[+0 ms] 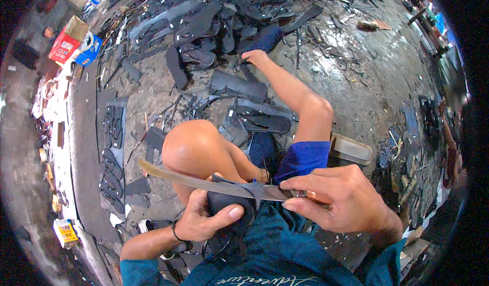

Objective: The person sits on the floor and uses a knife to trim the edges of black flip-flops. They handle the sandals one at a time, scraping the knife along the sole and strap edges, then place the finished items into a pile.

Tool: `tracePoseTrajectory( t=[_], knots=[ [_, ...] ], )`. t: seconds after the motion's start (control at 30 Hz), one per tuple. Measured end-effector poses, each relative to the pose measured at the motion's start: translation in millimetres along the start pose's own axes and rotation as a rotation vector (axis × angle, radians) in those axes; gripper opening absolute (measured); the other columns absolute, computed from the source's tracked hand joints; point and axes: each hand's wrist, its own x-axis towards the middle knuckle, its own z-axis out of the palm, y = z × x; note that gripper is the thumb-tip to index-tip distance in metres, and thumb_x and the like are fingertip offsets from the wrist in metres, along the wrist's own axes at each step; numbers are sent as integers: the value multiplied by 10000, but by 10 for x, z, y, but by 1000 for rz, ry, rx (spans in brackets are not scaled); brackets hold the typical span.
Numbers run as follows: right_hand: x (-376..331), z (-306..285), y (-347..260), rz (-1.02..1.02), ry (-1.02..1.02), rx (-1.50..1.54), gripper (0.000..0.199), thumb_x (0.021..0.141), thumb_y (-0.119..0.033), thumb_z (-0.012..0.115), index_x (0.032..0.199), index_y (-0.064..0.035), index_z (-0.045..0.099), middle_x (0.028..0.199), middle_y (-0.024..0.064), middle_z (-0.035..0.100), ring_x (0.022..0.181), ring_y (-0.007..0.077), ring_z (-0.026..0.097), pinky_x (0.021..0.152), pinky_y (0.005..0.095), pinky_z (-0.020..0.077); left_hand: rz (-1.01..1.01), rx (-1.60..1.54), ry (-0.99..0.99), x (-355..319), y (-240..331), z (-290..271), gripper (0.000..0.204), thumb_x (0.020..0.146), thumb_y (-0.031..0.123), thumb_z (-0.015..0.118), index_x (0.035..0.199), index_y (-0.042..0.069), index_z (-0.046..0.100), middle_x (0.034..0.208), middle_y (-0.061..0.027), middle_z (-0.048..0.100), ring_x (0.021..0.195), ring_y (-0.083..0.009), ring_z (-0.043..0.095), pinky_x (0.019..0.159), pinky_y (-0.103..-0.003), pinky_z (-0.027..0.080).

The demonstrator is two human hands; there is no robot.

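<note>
My left hand (201, 220) is closed round a black flip-flop (225, 202) in front of my chest, its thumb lying over the dark rubber. My right hand (344, 199) pinches the handle end of a knife (198, 184) between thumb and fingers. The long, slightly curved blade reaches leftward across the top of the flip-flop, its tip past my bent knee. A thin dark strap piece crosses over the blade near its middle. Part of the flip-flop is hidden behind my thumb and the blade, so I cannot tell how deep the edge sits.
A heap of black flip-flops (204, 23) and rubber offcuts covers the far floor. Sandals (113, 125) lie in a row at left. A low wooden block (350, 149) is by my right thigh. Red (64, 46) and blue boxes (89, 50) stand far left; a brush (374, 25) lies far right.
</note>
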Motion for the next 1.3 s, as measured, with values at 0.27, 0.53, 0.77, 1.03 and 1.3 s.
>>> tracePoseTrajectory(
  t=[0.27,0.53,0.77,1.03,1.3],
  knots=[
    [216,-178,124,-119,-286,115,319,926,-335,558,1055,-65,669,767,177,667,649,323,651,587,440,486,91,269,-88,29,137,275,410,850,223,708,1163,-10,581,1035,-58,598,966,-141,537,847,-293,425],
    [-135,238,578,-216,-28,781,469,1019,-255,424,1468,-152,338,800,-32,532,657,52,438,589,207,409,429,1267,126,227,1257,476,399,692,341,821,874,34,643,785,-88,646,707,-199,641,655,-305,478],
    [-374,994,828,-3,217,1032,437,994,-137,421,1427,-85,403,823,-28,564,692,50,490,632,196,451,155,-615,101,163,-798,577,419,935,432,506,1137,68,553,1033,-63,632,973,-207,601,917,-337,440],
    [-453,1259,681,24,621,304,392,856,-123,672,1223,-21,579,887,111,649,634,158,584,597,277,499,133,-892,471,742,-362,608,411,905,491,570,1047,106,600,993,-36,672,775,-159,668,691,-295,560],
    [-1087,1321,591,227,522,78,285,803,-166,730,1044,-26,671,855,121,691,618,215,641,565,311,528,117,-903,458,531,-675,463,326,936,420,541,1015,105,576,890,-62,666,740,-207,651,713,-374,547]
  ],
)
